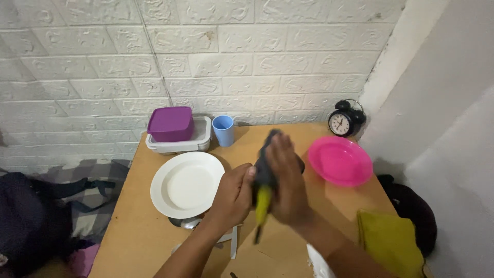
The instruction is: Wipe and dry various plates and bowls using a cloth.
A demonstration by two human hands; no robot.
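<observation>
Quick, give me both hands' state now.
Left hand: closed on the yellow-handled tool.
Right hand: pressed over a dark cloth on the tool; grip unclear, blurred.
</observation>
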